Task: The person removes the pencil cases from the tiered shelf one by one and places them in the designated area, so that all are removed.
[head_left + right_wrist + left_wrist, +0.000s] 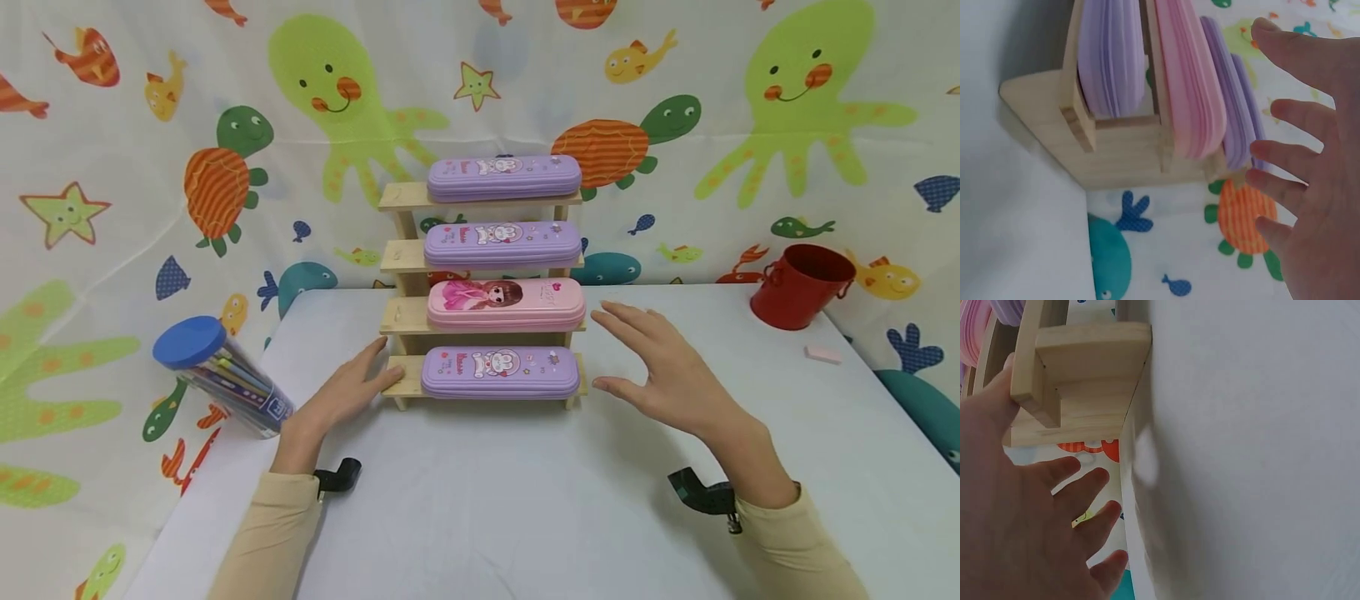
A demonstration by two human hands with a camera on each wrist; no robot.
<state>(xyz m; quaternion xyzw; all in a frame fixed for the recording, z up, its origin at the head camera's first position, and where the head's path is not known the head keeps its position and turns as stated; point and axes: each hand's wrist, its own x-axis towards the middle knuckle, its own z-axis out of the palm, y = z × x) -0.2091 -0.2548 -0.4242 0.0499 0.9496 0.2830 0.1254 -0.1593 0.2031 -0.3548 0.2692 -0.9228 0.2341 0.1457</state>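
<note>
A wooden tiered rack (407,312) stands at the middle of the table, one zippered pencil case on each step. The lowest (498,372) and the upper two cases (502,244) (504,178) are purple; a pink case (506,305) with a doll picture lies between them. My left hand (341,400) is at the rack's left side, its thumb touching the end of a lower step (1025,381), fingers spread. To the right of the rack, my right hand (667,375) hovers with fingers apart, holding nothing; the right wrist view shows it (1322,150) beside the cases' ends.
A clear tube with a blue lid (191,342), full of pens, leans at the table's left edge. At the back right stand a red metal bucket (795,292) and a small pink eraser-like block (822,354). A sea-animal curtain (517,100) hangs behind.
</note>
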